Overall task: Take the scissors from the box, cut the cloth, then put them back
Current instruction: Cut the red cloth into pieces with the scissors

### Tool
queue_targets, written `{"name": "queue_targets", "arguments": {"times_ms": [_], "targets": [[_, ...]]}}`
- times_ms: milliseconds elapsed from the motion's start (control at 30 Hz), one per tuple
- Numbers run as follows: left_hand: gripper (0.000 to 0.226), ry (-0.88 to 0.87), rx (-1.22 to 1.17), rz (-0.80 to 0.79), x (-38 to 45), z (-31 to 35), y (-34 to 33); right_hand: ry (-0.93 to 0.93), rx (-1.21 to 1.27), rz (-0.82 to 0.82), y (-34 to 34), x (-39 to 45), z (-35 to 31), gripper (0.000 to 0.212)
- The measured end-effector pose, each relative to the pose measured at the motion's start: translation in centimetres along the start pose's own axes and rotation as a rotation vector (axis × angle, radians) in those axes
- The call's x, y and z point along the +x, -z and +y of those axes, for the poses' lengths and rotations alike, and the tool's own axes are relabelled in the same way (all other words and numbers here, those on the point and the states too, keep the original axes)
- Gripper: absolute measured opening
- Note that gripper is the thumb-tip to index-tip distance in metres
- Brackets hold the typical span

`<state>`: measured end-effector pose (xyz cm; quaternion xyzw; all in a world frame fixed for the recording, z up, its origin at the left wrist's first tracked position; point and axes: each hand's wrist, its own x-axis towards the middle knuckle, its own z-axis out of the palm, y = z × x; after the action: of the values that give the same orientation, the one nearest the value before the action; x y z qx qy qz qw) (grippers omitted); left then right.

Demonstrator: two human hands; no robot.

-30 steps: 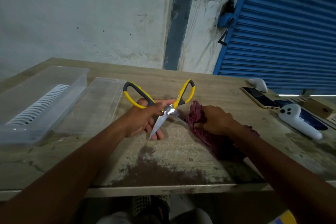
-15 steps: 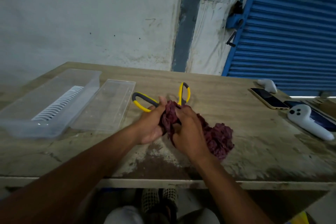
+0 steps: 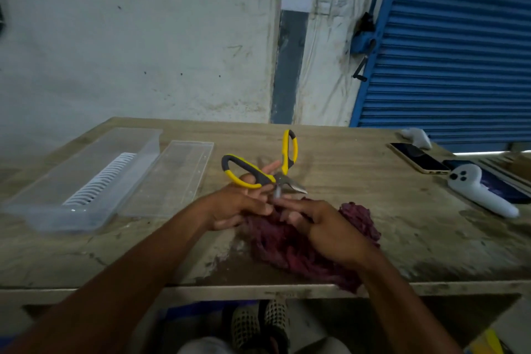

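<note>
Stained white wall [image 3: 129, 46], blue shutter [image 3: 454, 46], worn table [image 3: 359, 187].

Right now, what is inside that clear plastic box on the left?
Inside the clear plastic box only a white ribbed insert shows. The yellow-handled scissors are out, gripped by the left hand. The floor under the insert is hidden.

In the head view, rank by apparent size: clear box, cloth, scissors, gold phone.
1. clear box
2. cloth
3. scissors
4. gold phone, though it lies farther from the camera, so unsure.
</note>
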<state>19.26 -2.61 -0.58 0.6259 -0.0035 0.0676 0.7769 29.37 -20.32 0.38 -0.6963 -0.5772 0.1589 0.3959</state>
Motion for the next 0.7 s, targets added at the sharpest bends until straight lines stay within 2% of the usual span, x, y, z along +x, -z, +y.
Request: {"name": "queue_targets", "arguments": {"times_ms": [67, 100, 167, 233, 333, 400, 467, 500, 600, 700], "targets": [[0.095, 0.047, -0.054, -0.229, -0.7, 0.6, 1.8, -0.037, 0.077, -0.002, -0.1, -0.4, 0.2, 0.049], [0.096, 0.065, -0.106, -0.268, -0.9, 1.1, 2.4, -0.033, 0.083, 0.023, -0.2, -0.7, 0.4, 0.050], [0.096, 0.101, -0.149, -0.176, -0.6, 1.8, 3.3, 0.001, 0.016, 0.060, -0.4, -1.1, 0.4, 0.043], [0.108, 0.149, -0.114, -0.037, 0.1, 2.1, 3.9, 0.053, -0.104, 0.080, -0.4, -1.1, 0.4, 0.036], [0.095, 0.270, -0.166, -0.116, 0.8, 2.8, 3.7, 0.093, -0.291, 0.059, -0.2, -1.0, 0.4, 0.024], [0.082, 0.300, -0.003, -0.083, 0.8, 2.8, 3.6, 0.085, -0.434, 0.087, 0.1, -0.8, 0.8, 0.018], [0.062, 0.270, 0.178, -0.065, 0.7, 2.5, 3.3, 0.029, -0.604, 0.186, 0.8, -0.6, 0.9, 0.010], [0.055, 0.249, 0.185, -0.070, 0.7, 2.4, 3.4, -0.042, -0.693, 0.213, 1.3, -0.4, 0.8, 0.007], [0.046, 0.127, 0.048, 0.026, 1.1, 2.4, 4.1, -0.340, -0.795, 0.047, 2.4, 0.8, 0.8, 0.010], [0.044, -0.024, -0.058, 0.181, 1.3, 2.3, 4.2, -0.383, -0.787, -0.056, 2.8, 2.0, 2.0, 0.025]]}}
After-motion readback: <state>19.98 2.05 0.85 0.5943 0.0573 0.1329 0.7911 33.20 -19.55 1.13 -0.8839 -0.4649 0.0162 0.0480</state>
